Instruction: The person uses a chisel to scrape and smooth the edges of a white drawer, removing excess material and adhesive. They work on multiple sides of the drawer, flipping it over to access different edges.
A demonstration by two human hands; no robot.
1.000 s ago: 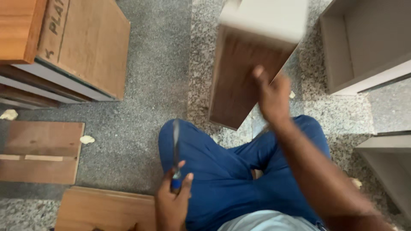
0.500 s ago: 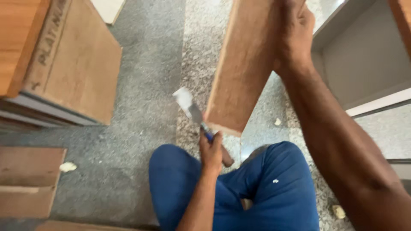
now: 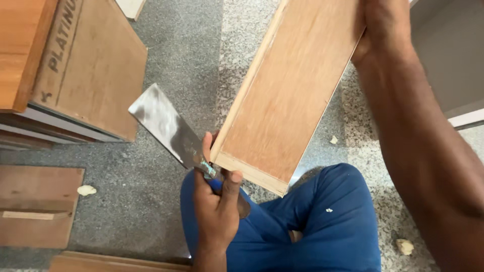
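So I've got my left hand [image 3: 217,211] clenched round the handle of the wide scraper [image 3: 169,128], blade pointing up and away right beside the bottom corner of the wooden panel [image 3: 290,95], which my right hand [image 3: 385,27] grips by its top edge, tilted over my knee. Looks like I'm at the edge-cleaning stage, so next I reckon the blade needs laying flat against that lower edge.

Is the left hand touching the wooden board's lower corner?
Touching. The head view shows the left hand, gripping the scraper, with its thumb pressed against the wooden board at its lower corner.
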